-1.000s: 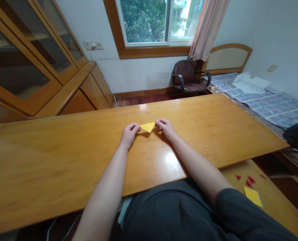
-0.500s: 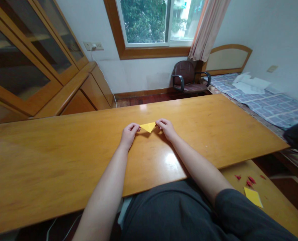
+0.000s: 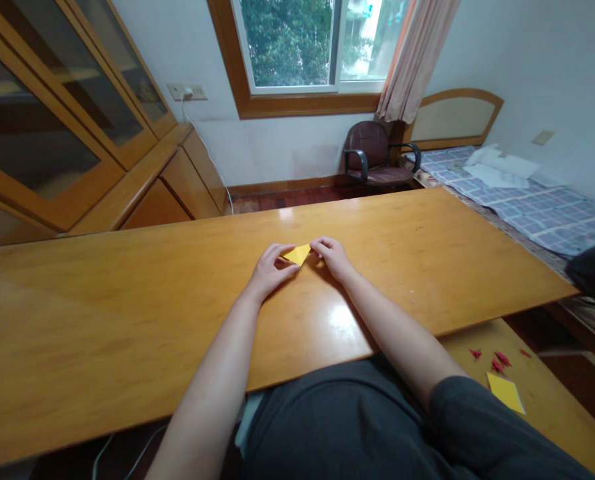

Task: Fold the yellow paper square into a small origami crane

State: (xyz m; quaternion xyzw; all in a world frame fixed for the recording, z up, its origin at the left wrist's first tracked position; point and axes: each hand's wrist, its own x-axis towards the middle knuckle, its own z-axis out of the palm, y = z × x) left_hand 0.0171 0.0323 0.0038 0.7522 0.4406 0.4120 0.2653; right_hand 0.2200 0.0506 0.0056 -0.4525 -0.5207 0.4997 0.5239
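A small piece of yellow origami paper point(image 3: 298, 255), folded to a triangle with its point toward me, is held between my hands just at the table's surface. My left hand point(image 3: 269, 270) curves round its left part, fingertips at the upper left edge and thumb by the lower tip. On the other side my right hand point(image 3: 330, 255) pinches the right corner between thumb and fingers. The paper's left corner is partly covered by my left fingers.
Under my hands is a long wooden table point(image 3: 127, 313). On a lower surface point(image 3: 457, 347) at right lie several small red folded pieces point(image 3: 498, 363) and a stack of yellow paper point(image 3: 506, 393). Beyond stand an office chair point(image 3: 372, 150), a bed point(image 3: 542, 193) and a glass-door cabinet point(image 3: 62, 127).
My left hand has shifted right and spread from a pinch on the left corner to a grip with the thumb near the lower tip. My right hand stays in place.
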